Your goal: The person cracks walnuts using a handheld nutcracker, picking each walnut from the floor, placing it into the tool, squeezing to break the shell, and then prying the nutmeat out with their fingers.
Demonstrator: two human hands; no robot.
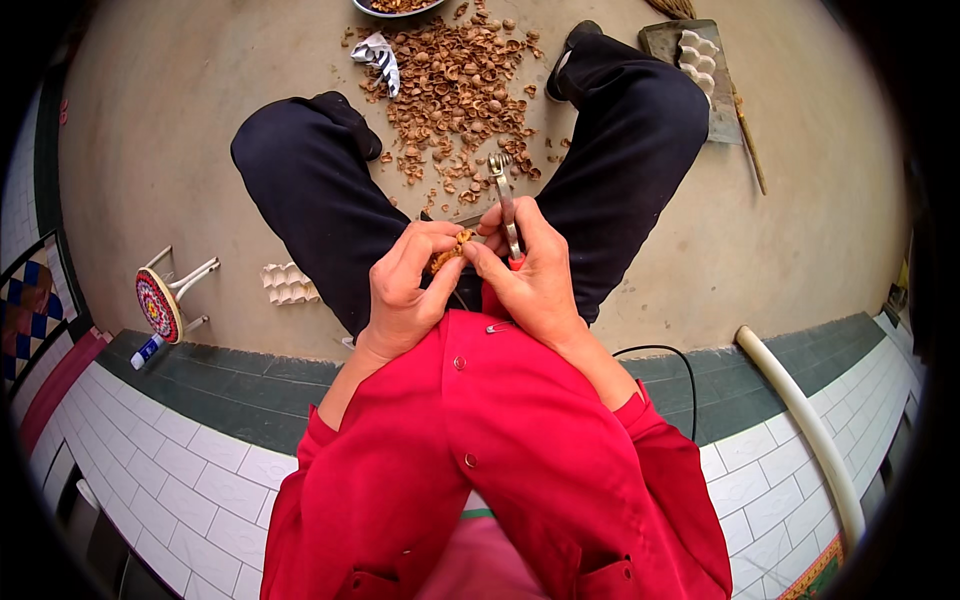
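Note:
Between my fingertips, over my lap, is a walnut kernel (pixel 448 257) with a golden-brown, wrinkled surface. My left hand (pixel 409 279) grips it from the left. My right hand (pixel 531 274) touches its upper part with thumb and finger, and also holds a metal hand tool (pixel 505 206), pliers or a nutcracker with a red handle, its head pointing away from me. The tool's jaws are too small to read. Broken walnut shells (pixel 457 90) lie in a wide heap on the floor beyond my hands, between my feet.
A bowl (pixel 397 6) of kernels stands past the shells, near a crumpled striped wrapper (pixel 379 60). A small stool (pixel 159 304) and egg-carton piece (pixel 289 283) are at left. At right are a dustpan (pixel 694 75), its stick, and a pale pipe (pixel 806 420).

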